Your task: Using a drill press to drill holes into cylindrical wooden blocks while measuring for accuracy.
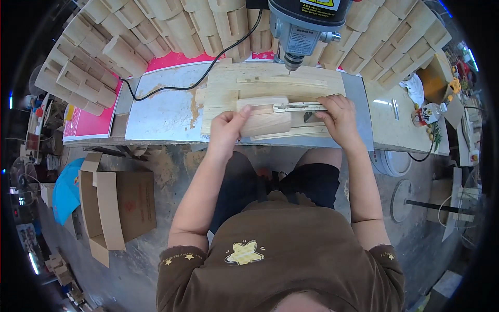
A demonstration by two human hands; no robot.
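On the bench lies a pale wooden block (270, 125) with a rounded face and a slot cut lengthwise. My left hand (226, 129) grips its left end, thumb on top. Between the fingers and thumb of my right hand (341, 118) is a narrow whitish marked strip (297, 107) with a dark piece below it. Its left end reaches over the slot in the block; whether it is a caliper or another gauge I cannot make out. Beneath them is a wide wooden board (221, 93) with thin strips on it. The drill press chuck (293, 62) hangs just beyond.
Stacked slotted wooden blocks (86, 83) line the back of the bench on both sides. A black cable (208, 69) curves across the left part. At right stands a bottle (429, 113). An open cardboard box (127, 208) and a blue umbrella (67, 190) are on the floor.
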